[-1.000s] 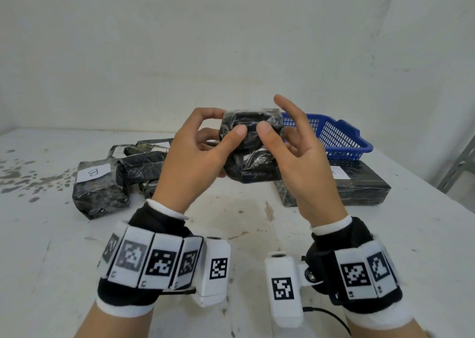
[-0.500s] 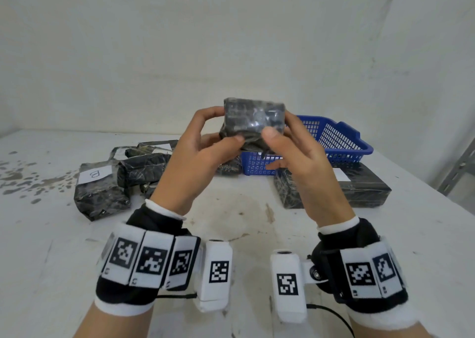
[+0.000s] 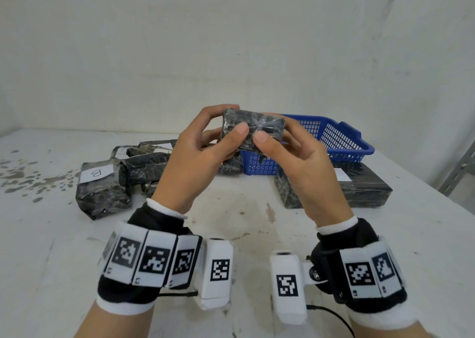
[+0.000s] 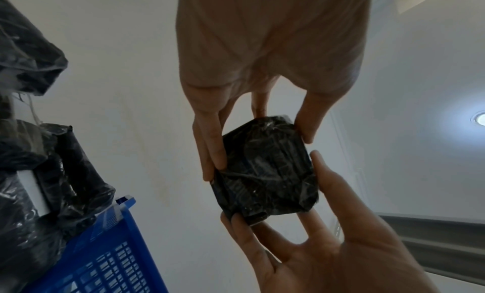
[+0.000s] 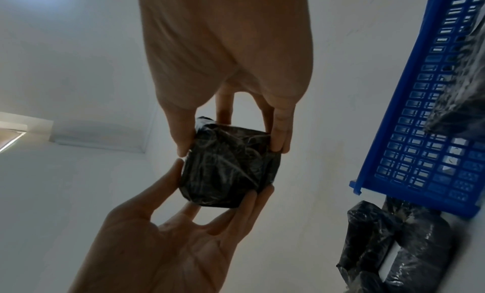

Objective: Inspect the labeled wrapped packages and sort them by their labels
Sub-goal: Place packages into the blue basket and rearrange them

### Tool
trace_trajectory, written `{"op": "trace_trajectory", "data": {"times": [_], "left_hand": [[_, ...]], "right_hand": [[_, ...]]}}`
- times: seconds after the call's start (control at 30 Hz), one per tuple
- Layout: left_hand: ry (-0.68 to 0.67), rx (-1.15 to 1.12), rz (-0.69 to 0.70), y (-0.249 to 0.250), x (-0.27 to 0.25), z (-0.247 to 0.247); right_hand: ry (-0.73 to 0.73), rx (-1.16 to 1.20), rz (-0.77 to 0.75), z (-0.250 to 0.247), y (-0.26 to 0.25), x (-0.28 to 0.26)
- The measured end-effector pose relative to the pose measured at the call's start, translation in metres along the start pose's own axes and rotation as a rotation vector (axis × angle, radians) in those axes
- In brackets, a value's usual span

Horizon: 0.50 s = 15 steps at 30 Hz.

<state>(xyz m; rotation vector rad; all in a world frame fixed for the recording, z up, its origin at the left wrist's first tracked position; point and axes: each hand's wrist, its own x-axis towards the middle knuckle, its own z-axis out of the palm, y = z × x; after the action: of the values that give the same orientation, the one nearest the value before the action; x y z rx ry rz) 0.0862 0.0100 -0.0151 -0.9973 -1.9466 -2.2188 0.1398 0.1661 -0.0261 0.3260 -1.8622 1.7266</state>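
A small package in crinkled black wrap (image 3: pixel 253 129) is held up over the table between both hands. My left hand (image 3: pixel 235 118) pinches its left end, thumb on the near face and fingers behind. My right hand (image 3: pixel 270 129) pinches the right end the same way. No label shows on the faces I can see. The left wrist view shows the package (image 4: pixel 265 169) between my left fingers (image 4: pixel 210 152) and the right hand (image 4: pixel 328 235). The right wrist view shows the same package (image 5: pixel 228 169), again unlabelled.
A package labelled B (image 3: pixel 102 191) lies at the left beside a pile of black packages (image 3: pixel 144 168). A blue basket (image 3: pixel 334 142) stands at the back right, with a large flat black package (image 3: pixel 334 188) bearing a white label in front of it. A metal shelf upright (image 3: pixel 460 168) stands at the far right.
Both hands have turned the small package over and lifted it slightly; its broad face now faces me. The packages on the table have not moved.
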Motion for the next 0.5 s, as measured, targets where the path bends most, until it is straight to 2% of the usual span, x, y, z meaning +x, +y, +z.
{"op": "trace_trajectory", "data": {"times": [0.33,0.5], "left_hand": [[-0.040,0.020,0.073,-0.0026,-0.0004,0.0004],[-0.014,-0.060,-0.043,-0.0039,0.0015,0.0014]], "right_hand": [[0.032,-0.054,0.059,-0.0035,-0.0004,0.0000],[0.016,0.063,-0.011,-0.0030,0.0008,0.0000]]}}
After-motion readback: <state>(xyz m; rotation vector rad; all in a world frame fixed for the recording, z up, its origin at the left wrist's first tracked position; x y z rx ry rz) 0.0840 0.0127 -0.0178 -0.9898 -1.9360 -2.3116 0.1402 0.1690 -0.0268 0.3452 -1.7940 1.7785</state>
